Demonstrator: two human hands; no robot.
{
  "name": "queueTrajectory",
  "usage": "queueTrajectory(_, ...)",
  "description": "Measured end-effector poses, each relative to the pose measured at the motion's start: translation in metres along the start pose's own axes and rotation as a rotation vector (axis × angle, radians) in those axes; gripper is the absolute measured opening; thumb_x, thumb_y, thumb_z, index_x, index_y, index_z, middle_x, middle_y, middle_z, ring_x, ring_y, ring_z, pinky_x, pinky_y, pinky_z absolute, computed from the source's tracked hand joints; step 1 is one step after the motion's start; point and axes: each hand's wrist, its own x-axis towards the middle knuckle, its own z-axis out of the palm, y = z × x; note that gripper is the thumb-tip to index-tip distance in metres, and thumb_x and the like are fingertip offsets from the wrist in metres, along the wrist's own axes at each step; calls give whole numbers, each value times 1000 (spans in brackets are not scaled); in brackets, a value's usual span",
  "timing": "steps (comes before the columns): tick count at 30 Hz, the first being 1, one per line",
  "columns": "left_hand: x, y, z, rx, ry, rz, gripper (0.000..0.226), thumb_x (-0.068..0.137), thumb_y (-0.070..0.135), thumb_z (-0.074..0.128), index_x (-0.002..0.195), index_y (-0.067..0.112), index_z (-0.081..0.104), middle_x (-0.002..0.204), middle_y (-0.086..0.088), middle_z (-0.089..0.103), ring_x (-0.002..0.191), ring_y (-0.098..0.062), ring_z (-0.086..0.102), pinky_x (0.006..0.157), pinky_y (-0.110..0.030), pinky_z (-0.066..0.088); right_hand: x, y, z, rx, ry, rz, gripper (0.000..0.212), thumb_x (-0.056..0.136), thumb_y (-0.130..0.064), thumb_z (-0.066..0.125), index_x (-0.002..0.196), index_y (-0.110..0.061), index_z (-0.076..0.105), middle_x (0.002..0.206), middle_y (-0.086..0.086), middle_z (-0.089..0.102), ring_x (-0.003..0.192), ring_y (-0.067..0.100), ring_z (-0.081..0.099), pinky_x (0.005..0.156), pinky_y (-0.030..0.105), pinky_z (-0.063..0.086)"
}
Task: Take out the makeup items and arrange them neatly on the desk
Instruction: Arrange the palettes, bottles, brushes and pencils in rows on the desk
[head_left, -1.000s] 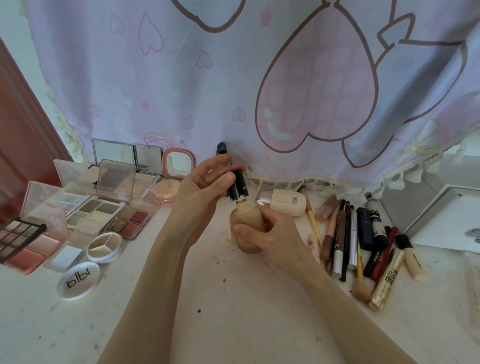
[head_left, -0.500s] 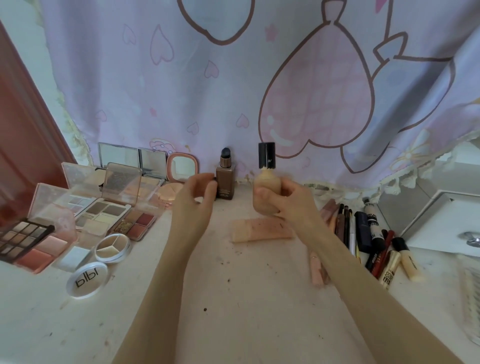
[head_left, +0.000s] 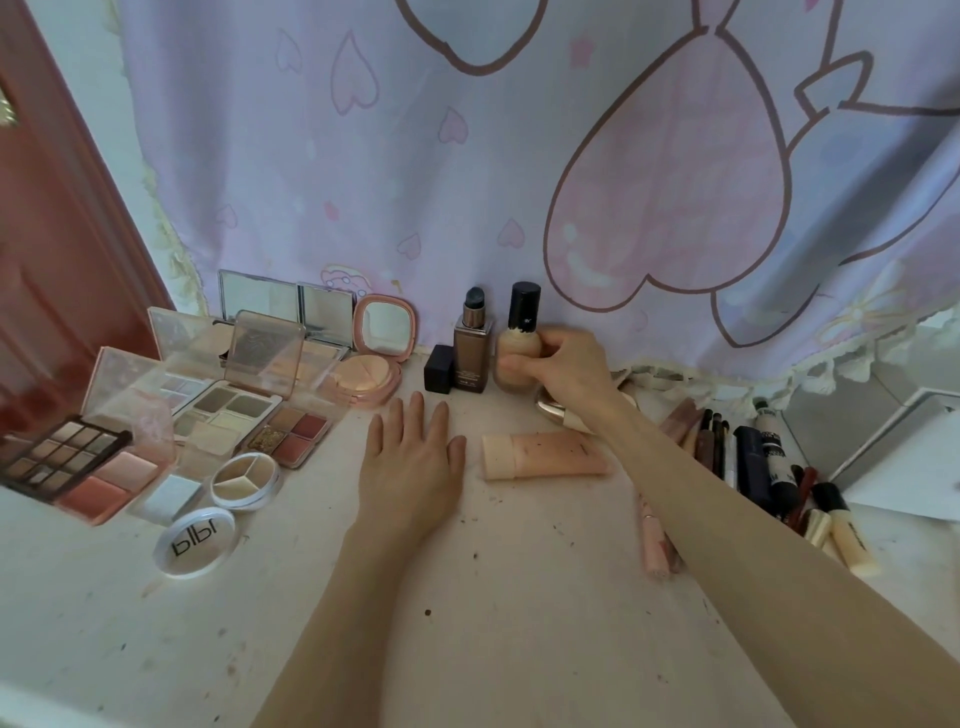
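Setting the beige foundation bottle (head_left: 514, 358) upright at the desk's (head_left: 519, 623) back edge, the right hand (head_left: 563, 366) grips its body, fingers curled round it. It stands just beside the brown pump bottle (head_left: 471, 353). Best let go only once the base sits flat. The left hand (head_left: 413, 457) rests flat, fingers straight, holding nothing.

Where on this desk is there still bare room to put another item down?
The near desk between the two forearms is bare, as is the near left corner below the round white lid. Crowded: the palettes at left and the pencils and tubes at right. The back row past the beige bottle is blocked by the right hand.
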Motion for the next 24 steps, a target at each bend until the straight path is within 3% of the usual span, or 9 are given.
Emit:
queueTrajectory(5,1,0,1,52,-57,-8,54,99,41,10,148,23,-4,156,-4,-10,143,-22,-12,114,-38,-8,4,10,3,-131,-15,-27,21,70,-16,78,77,-19,59,73,-5,60,67,8,55,61,20,42)
queueTrajectory(8,2,0,1,61,-72,-6,55,98,42,9,148,23,-5,156,-4,-12,143,-21,-14,114,-38,-9,8,13,3,-191,11,-46,27,69,-18,79,84,-20,57,73,-9,58,65,4,53,52,6,37)
queueTrajectory(11,2,-1,1,62,-79,-4,55,98,42,9,148,23,-5,156,-4,-12,143,-21,-14,114,-37,-9,9,14,2,-271,4,-58,29,68,-22,79,83,-23,54,70,-14,54,64,1,50,50,12,34)
queueTrajectory(14,2,-1,1,64,-82,-1,55,98,42,9,148,23,-5,156,-4,-12,143,-20,-14,114,-37,-9,8,17,0,-300,-18,-57,28,70,-23,78,87,-21,56,79,-7,59,71,9,54,56,19,36)
queueTrajectory(18,2,-1,1,63,-69,2,54,99,42,9,148,23,-4,156,-4,-11,143,-20,-13,114,-38,-9,-3,17,-10,-351,-34,-65,38,73,-21,75,107,-11,62,101,2,67,92,17,62,80,29,48)
queueTrajectory(24,2,-1,1,31,-33,1,53,99,40,12,148,24,2,157,-4,-5,144,-20,-9,114,-38,-6,-28,27,-38,-716,-58,-60,45,83,-33,62,121,-11,53,123,8,57,114,26,51,96,37,41)
